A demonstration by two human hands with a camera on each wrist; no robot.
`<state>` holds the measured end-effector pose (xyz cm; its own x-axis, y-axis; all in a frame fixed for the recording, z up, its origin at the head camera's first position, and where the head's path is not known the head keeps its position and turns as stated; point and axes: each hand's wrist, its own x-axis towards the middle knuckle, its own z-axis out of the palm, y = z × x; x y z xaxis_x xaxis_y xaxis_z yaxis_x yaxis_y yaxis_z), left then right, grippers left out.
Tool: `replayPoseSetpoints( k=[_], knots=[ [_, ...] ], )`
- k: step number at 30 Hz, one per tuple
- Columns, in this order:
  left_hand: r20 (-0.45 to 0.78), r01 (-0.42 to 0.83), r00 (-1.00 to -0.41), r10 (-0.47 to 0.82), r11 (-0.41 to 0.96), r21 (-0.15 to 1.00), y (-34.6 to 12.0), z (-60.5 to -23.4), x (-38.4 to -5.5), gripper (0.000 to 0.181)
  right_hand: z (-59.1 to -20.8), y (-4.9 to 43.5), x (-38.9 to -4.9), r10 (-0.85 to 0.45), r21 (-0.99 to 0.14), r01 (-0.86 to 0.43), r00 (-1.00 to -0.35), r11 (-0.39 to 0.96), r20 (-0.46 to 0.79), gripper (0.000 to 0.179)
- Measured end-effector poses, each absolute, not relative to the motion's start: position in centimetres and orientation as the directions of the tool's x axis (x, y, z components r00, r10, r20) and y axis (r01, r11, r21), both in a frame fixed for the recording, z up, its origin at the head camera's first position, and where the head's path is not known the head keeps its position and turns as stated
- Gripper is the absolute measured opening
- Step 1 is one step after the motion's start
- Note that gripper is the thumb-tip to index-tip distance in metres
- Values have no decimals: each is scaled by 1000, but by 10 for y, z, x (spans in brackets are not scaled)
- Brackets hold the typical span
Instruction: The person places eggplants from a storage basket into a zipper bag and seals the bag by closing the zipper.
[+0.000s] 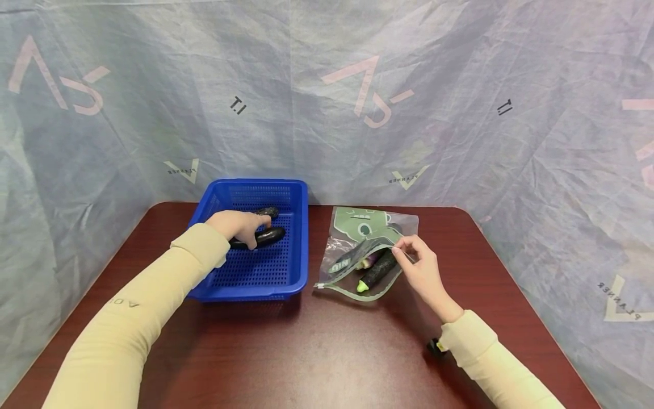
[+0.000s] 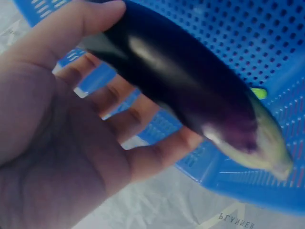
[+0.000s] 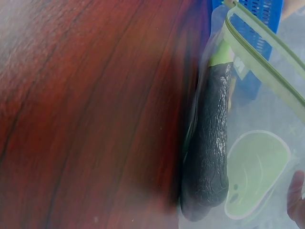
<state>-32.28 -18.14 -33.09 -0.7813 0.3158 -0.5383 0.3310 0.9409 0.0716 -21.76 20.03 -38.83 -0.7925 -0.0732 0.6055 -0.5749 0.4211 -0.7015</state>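
In the blue plastic basket [image 1: 301,244], my left hand [image 1: 237,226] holds a glossy dark eggplant [image 1: 271,236]. The left wrist view shows the thumb over one end of it and the fingers along its other side, with its pale stem end free. Behind it in the basket lies a second dark, rough-skinned vegetable [image 1: 269,212]. My right hand [image 1: 423,271] pinches the mouth edge of a clear zip bag [image 1: 365,224] with a green print. Inside the bag lie a wrinkled dark vegetable [image 3: 214,138] with a bright green end and a purple eggplant [image 1: 369,261], partly covered by the bag.
Basket and bag stand side by side towards the back of a reddish-brown table [image 1: 327,352]. The bag's slider [image 1: 319,286] is at its left corner. A grey printed cloth [image 1: 327,113] hangs behind and at both sides. Small holes pierce the basket's floor and walls.
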Motion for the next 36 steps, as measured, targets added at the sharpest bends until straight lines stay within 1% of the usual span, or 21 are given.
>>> replayPoseSetpoints(
  k=[7, 13, 19, 26, 36],
  knots=[
    [-531, 345, -780, 331, 936, 76, -178, -323, -317, 64, -387, 198, -218, -75, -703, -578, -792, 414, 606, 5],
    [-509, 319, -801, 316, 944, 85, -174, -311, -308, 63, -387, 198, -218, -72, -702, -577, -791, 418, 607, 4],
    [-438, 333, -832, 341, 938, 97, -171, -304, -302, 61, -386, 197, -218, -71, -697, -579, -788, 423, 612, 4],
    [-366, 368, -844, 393, 919, 139, -169, -298, -295, 60, -387, 198, -218, -71, -696, -575, -790, 430, 609, 5],
    [-217, 413, -879, 425, 905, 98, -157, -283, -278, 55, -387, 199, -218, -72, -697, -575, -790, 428, 608, 5]
  ],
)
